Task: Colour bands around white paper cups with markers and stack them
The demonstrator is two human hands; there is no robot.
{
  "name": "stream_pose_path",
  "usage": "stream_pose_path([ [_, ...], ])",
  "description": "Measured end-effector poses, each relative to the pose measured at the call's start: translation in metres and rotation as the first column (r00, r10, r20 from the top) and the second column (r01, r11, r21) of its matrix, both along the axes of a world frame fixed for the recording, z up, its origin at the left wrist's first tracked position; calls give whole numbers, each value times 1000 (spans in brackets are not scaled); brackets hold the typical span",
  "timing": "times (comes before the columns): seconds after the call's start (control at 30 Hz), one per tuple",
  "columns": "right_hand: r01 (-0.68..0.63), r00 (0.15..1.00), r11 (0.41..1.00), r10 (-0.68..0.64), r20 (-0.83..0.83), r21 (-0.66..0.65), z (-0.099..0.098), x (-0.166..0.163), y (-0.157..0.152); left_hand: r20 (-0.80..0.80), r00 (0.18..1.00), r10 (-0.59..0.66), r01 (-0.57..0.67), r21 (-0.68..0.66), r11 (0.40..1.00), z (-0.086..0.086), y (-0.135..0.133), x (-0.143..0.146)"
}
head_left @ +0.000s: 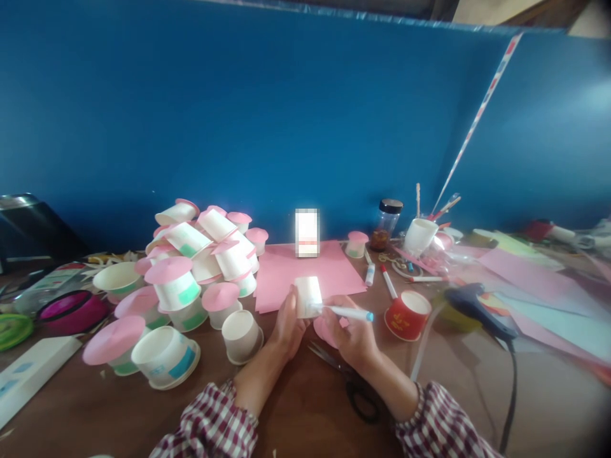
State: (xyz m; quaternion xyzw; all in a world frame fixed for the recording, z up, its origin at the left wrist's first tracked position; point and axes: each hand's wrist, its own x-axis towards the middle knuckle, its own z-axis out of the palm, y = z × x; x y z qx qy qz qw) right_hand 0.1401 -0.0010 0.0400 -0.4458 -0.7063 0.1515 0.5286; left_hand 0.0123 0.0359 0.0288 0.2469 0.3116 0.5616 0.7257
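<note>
My left hand (286, 324) is closed around a small white paper cup (308, 295), held on its side above the table. My right hand (348, 334) grips a white marker with a blue end (347, 312), its tip touching the cup's side. Under my right hand lies a pink paper piece (323, 331). A pink paper sheet (305, 273) lies just beyond the cup. Black scissors (351, 381) lie on the table between my forearms.
A heap of white cups with pink lids (191, 273) fills the left. A red cup (407, 315), a blue glue gun (472, 308) with cord, loose markers (389, 280), a jar (386, 224) and coloured paper sheets (534, 273) lie right. A blue wall stands behind.
</note>
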Motion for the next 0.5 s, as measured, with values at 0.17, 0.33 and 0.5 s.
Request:
stream_pose_path([
  [0.17,-15,1000,999,14,-25,-44,1,0,-1,-5,1000,9,-9,23,1000,-1,0,0],
  [0.33,3,999,998,-6,-44,-65,-2,-1,0,-2,1000,-4,4,44,999,-1,-1,0],
  [0.5,-15,1000,999,14,-20,-50,0,-1,0,2,1000,-3,2,39,999,-1,-1,-1],
])
